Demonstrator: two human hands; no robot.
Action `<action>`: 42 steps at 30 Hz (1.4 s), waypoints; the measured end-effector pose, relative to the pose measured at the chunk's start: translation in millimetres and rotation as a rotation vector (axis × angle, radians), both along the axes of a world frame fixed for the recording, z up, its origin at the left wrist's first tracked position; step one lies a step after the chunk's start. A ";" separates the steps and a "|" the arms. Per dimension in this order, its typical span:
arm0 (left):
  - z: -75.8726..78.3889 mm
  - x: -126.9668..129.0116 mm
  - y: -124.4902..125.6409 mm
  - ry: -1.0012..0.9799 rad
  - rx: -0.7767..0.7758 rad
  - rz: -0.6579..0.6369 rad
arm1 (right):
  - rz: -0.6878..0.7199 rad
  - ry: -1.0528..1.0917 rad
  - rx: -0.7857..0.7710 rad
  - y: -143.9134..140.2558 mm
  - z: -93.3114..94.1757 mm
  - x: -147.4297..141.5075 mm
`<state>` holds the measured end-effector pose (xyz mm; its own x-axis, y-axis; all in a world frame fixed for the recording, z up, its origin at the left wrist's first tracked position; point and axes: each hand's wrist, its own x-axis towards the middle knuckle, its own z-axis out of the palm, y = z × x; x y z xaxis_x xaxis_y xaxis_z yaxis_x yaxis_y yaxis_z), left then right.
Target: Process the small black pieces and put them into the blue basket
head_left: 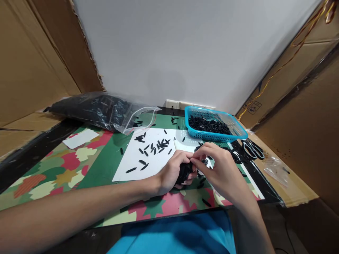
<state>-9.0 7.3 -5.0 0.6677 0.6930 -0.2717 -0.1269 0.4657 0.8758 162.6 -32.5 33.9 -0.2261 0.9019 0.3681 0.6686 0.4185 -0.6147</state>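
Here, both hands meet just above the near edge of the tabletop [106, 165]. The left hand [172, 173] is curled around a dark bundle of black pieces [184, 173], gripping it in the palm; the bundle looks matte and ribbed, its exact make-up too dark to resolve. The right hand [219, 169] is pinched narrow — thumb and forefinger closed on a small black piece at the top of the bundle. The long axis of that piece cannot be read; it is mostly hidden by the fingertips.

Loose black pieces [152, 148] lie scattered on a white paper sheet [132, 162] just beyond the left hand. Each is a short, slim, flat strip with rounded ends, matte plastic by the look. Long axes are mixed — many run diagonally from near left to far right, a few lie nearly across.

A blue plastic basket [239, 132] with perforated walls stands at the far right, partly filled with the same pieces. A clear zip bag [124, 120], glossy and crumpled, lies at the far left, packed with black parts. Black-handled scissors [253, 148] lie right of the basket. The tabletop cover is printed with a leaf pattern in green, red and cream.
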 end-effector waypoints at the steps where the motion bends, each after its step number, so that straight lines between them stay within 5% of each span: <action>1: -0.1 0.0 -0.3 0.009 0.002 -0.003 | -0.016 -0.043 0.006 -1.8 -0.9 -0.9; 7: 1.1 -0.3 0.1 0.004 -0.016 -0.009 | -0.055 -0.030 0.042 -5.9 -12.8 -4.5; 22: 6.1 1.6 3.3 -0.057 0.022 -0.043 | -0.084 0.586 -0.180 -5.1 -32.3 18.4; 42: 4.8 1.9 1.4 -0.067 0.046 0.030 | -0.063 0.559 -0.168 -4.9 -36.2 12.2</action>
<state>-7.1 8.7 -0.2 0.6620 0.7239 -0.1942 -0.1994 0.4198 0.8854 174.8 -37.4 -2.3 0.0168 0.9637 0.2666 0.2438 0.2546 -0.9358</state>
